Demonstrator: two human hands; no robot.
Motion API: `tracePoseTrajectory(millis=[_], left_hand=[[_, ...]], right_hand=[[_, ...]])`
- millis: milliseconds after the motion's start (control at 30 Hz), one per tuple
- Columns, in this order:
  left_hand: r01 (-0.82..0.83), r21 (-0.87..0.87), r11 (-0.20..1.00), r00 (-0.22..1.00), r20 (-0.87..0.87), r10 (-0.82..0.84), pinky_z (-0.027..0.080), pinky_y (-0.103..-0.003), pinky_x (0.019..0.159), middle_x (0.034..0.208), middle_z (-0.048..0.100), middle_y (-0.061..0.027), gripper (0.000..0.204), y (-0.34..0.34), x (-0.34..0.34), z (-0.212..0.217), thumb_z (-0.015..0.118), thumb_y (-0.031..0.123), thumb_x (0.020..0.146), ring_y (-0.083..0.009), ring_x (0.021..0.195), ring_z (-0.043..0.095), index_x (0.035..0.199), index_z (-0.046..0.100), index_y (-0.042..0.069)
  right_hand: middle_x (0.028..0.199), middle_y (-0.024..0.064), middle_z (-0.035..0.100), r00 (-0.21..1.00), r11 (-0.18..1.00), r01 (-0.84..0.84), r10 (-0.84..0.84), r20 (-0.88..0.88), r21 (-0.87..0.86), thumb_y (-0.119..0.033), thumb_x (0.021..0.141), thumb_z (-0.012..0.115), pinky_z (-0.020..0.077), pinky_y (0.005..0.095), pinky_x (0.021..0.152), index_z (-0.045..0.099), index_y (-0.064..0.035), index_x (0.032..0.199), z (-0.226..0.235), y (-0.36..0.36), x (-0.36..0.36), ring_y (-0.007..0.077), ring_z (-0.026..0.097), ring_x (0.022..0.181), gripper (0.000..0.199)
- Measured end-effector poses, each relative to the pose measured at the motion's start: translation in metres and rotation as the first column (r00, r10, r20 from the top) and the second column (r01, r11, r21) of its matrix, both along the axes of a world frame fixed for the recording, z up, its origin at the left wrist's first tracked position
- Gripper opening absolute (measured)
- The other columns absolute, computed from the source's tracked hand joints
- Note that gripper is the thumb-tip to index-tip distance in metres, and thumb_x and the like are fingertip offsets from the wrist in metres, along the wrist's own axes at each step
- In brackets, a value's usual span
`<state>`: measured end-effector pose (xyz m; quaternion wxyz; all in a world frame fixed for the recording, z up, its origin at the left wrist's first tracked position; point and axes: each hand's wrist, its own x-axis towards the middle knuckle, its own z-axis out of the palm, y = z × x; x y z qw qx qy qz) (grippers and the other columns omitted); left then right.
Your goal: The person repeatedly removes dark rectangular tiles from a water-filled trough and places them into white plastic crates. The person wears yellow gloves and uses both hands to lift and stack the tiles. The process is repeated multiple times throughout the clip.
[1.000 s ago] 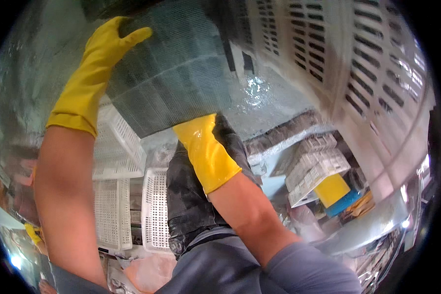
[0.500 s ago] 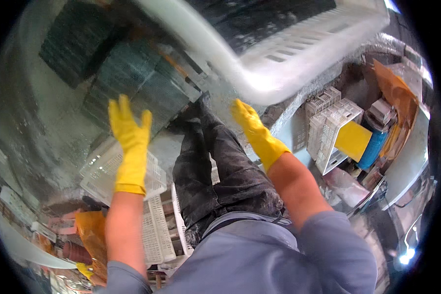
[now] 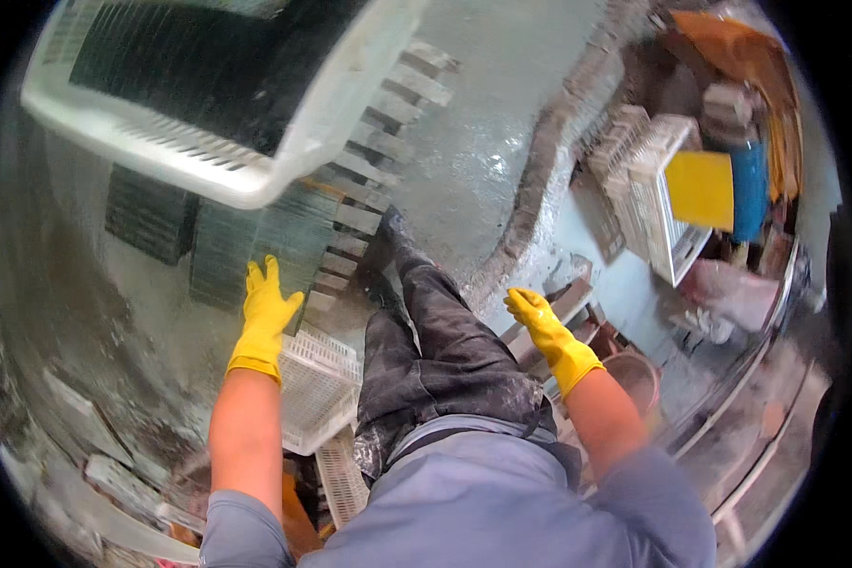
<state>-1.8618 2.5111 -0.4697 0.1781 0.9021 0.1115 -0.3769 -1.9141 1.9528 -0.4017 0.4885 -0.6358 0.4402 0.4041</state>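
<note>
My left hand [image 3: 267, 317], in a yellow rubber glove, is held out with its fingers apart and nothing in it. Below and beyond it on the floor is a stack of greenish, glassy-looking sheets [image 3: 241, 251] on a slatted wooden pallet [image 3: 379, 142]. A darker stack [image 3: 147, 213] stands just left of that. My right hand [image 3: 549, 331], gloved in the same yellow, hangs to the right of my legs, fingers curled together with no object visible in them. At the upper left, apart from both hands, a large white slotted crate [image 3: 256, 185] surrounds a dark, ribbed mass [image 3: 199, 85].
White plastic baskets [image 3: 322, 379] sit close by my left leg. On the right stand more white crates [image 3: 648, 180], a yellow panel [image 3: 701, 189], a blue cylinder [image 3: 748, 189] and orange sheeting [image 3: 743, 57]. A raised kerb [image 3: 530, 180] crosses the wet floor.
The view has shifted, and the big white crate now shows at upper left instead of upper right. My right hand has dropped lower, its fingers now curled. My left hand stays open.
</note>
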Motion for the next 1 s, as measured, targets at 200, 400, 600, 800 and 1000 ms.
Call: tracePoseTrajectory(millis=[200, 400, 600, 800, 1000], left_hand=[[-0.35, -0.283, 0.893, 0.923, 0.056, 0.38, 0.036, -0.043, 0.12, 0.157, 0.048, -0.026, 0.071, -0.023, 0.021, 0.081, 0.075, 0.024, 0.094, -0.0399, 0.146, 0.045, 0.154, 0.047, 0.0], [-0.327, -0.299, 0.897, 0.945, -0.08, 0.317, 0.034, -0.045, 0.123, 0.157, 0.048, -0.024, 0.072, -0.034, -0.066, 0.148, 0.076, 0.032, 0.095, -0.0376, 0.148, 0.043, 0.153, 0.048, 0.0], [-0.275, -0.144, 0.951, 0.904, -0.377, 0.204, 0.047, -0.047, 0.11, 0.143, 0.062, -0.0252, 0.081, -0.012, -0.202, 0.158, 0.085, 0.042, 0.085, -0.038, 0.132, 0.059, 0.144, 0.056, -0.005], [-0.268, -0.14, 0.953, 0.91, -0.362, 0.203, 0.052, -0.046, 0.101, 0.126, 0.071, -0.0213, 0.066, -0.049, -0.151, 0.168, 0.079, 0.046, 0.09, -0.0346, 0.119, 0.065, 0.131, 0.066, -0.004], [-0.281, -0.275, 0.919, 0.958, -0.128, 0.255, 0.051, -0.044, 0.1, 0.126, 0.07, -0.0178, 0.056, -0.176, 0.031, 0.247, 0.076, 0.042, 0.094, -0.0316, 0.119, 0.063, 0.13, 0.067, 0.0]], right_hand=[[0.129, 0.0113, 0.069, 0.989, 0.997, 0.056, -0.063, 0.134, 0.055, -0.041, 0.103, 0.066, 0.0468, 0.0349, 0.103, 0.059, 0.0025, 0.141, 0.028, -0.02, -0.08, 0.0216, 0.063, 0.119, 0.058], [0.118, 0.0142, 0.072, 0.994, 0.994, 0.101, -0.103, 0.043, 0.033, -0.038, 0.102, 0.068, 0.0495, 0.0367, 0.1, 0.066, 0.0051, 0.133, 0.084, -0.037, -0.175, 0.0215, 0.065, 0.111, 0.053], [0.114, 0.0122, 0.074, 0.99, 0.991, 0.132, -0.132, 0.048, -0.007, -0.035, 0.102, 0.068, 0.0542, 0.036, 0.09, 0.07, 0.0049, 0.126, 0.094, -0.072, -0.282, 0.0203, 0.068, 0.102, 0.047], [0.121, 0.0216, 0.074, 0.999, 0.968, -0.042, 0.048, 0.015, -0.249, -0.046, 0.096, 0.071, 0.0518, 0.0382, 0.1, 0.071, 0.0046, 0.126, 0.061, -0.114, -0.276, 0.0281, 0.069, 0.114, 0.058], [0.143, 0.028, 0.061, 0.994, 0.982, 0.025, -0.004, 0.11, -0.188, -0.057, 0.095, 0.065, 0.0434, 0.04, 0.115, 0.058, 0.0069, 0.143, 0.112, -0.179, -0.144, 0.0345, 0.058, 0.137, 0.08]])
